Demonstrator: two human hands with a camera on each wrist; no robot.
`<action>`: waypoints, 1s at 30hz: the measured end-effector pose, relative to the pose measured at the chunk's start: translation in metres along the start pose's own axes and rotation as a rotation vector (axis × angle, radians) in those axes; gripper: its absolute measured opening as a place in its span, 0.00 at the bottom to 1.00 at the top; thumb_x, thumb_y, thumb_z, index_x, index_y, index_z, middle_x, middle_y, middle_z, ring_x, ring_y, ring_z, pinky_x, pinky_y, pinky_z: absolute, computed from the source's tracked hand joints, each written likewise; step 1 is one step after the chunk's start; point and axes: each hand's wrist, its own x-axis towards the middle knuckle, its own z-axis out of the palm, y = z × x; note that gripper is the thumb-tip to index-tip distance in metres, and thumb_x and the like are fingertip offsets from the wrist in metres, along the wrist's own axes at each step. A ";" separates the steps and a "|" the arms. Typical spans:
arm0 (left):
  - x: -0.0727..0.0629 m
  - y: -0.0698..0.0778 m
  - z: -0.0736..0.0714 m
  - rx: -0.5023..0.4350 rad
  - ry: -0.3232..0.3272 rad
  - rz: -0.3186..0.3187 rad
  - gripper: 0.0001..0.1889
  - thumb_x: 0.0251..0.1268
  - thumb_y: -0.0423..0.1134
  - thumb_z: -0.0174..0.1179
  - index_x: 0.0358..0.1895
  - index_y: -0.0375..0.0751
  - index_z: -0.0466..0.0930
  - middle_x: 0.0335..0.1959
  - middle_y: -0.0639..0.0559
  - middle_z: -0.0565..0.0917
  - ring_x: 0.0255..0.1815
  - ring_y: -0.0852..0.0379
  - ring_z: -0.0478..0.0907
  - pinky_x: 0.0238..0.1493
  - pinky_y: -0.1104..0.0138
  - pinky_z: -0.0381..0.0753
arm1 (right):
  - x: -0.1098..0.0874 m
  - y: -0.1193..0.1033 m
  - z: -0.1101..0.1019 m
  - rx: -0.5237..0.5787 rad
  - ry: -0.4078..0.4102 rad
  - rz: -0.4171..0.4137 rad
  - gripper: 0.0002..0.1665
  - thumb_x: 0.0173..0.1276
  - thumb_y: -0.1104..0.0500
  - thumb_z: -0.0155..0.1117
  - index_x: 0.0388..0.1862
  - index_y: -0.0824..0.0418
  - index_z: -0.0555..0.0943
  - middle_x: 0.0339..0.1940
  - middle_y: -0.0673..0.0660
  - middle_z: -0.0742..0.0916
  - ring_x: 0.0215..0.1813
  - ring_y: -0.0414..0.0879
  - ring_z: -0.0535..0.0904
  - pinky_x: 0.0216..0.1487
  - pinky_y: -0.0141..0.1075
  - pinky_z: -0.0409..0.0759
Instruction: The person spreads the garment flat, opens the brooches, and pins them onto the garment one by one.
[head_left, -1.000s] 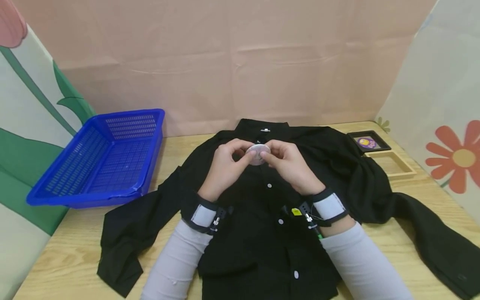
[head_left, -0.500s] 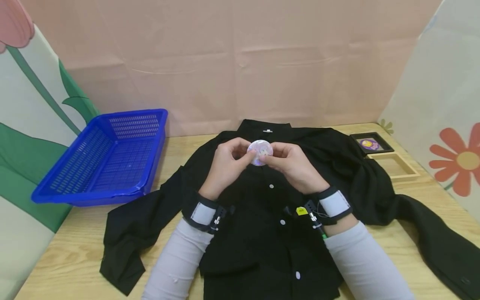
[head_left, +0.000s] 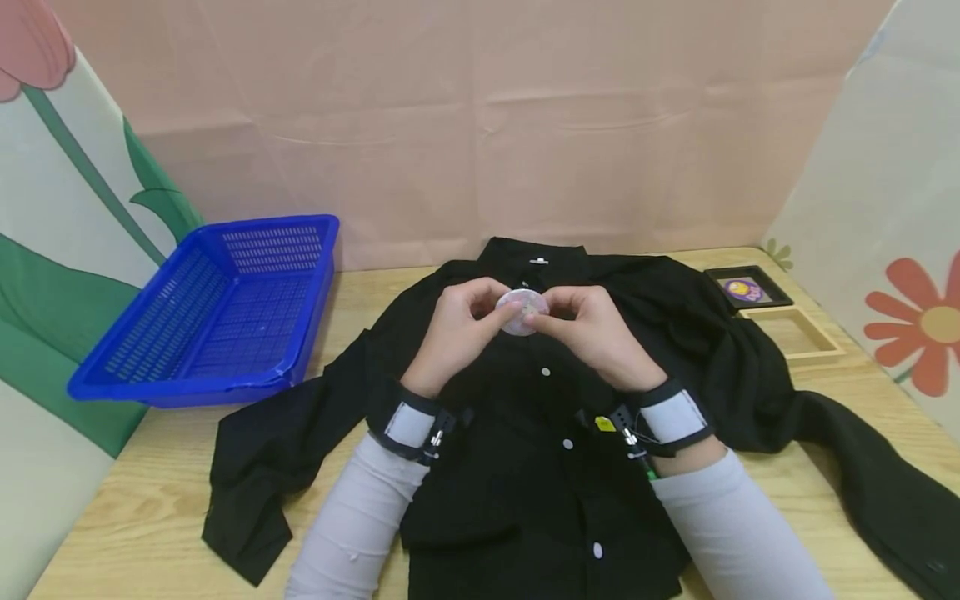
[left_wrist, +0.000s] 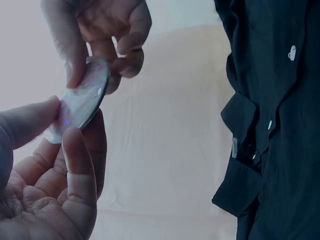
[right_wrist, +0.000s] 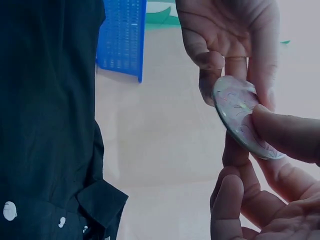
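Note:
Between both hands is a round pin badge (head_left: 522,322) with a glossy pale pink and lilac face. My left hand (head_left: 459,333) pinches its left edge, thumb on the face and fingers behind. On the opposite edge my right hand (head_left: 597,336) pinches it the same way. The left wrist view shows the badge (left_wrist: 85,100) tilted, its rim edge turned to one side. In the right wrist view the badge (right_wrist: 240,117) shows faint printed lines. Below the hands a black button-up shirt (head_left: 487,483) lies spread out, collar away from me, with white buttons down its front.
A blue plastic basket (head_left: 307,321) stands at the left back, beside the shirt's left sleeve. At the right back lie a black frame with a purple and yellow round badge (head_left: 743,290) in it and a light wooden frame (head_left: 806,356). The wooden table (head_left: 142,508) carries everything.
The badge has turned between the fingers: its face looked silvery a second ago, then showed its pink print more squarely, and is now tilted back slightly. Both hands keep their pinch.

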 end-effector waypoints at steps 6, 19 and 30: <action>-0.001 -0.001 -0.001 0.027 -0.010 0.003 0.08 0.65 0.34 0.65 0.41 0.31 0.85 0.36 0.41 0.88 0.34 0.54 0.82 0.39 0.71 0.79 | -0.003 -0.004 -0.001 -0.048 0.029 0.006 0.11 0.67 0.61 0.69 0.44 0.67 0.86 0.40 0.63 0.88 0.42 0.50 0.77 0.42 0.31 0.79; 0.000 -0.006 0.006 0.088 -0.094 -0.016 0.07 0.66 0.32 0.64 0.43 0.32 0.85 0.36 0.43 0.88 0.34 0.54 0.84 0.37 0.74 0.79 | -0.001 0.000 0.002 -0.174 0.187 -0.058 0.12 0.66 0.61 0.70 0.45 0.67 0.86 0.38 0.63 0.89 0.39 0.49 0.77 0.37 0.28 0.74; 0.000 -0.006 0.008 0.132 -0.063 -0.068 0.08 0.67 0.34 0.64 0.44 0.34 0.86 0.35 0.44 0.88 0.32 0.57 0.82 0.32 0.75 0.76 | -0.001 -0.002 0.011 -0.168 0.296 -0.118 0.10 0.65 0.67 0.68 0.46 0.67 0.86 0.36 0.64 0.88 0.36 0.48 0.79 0.37 0.21 0.75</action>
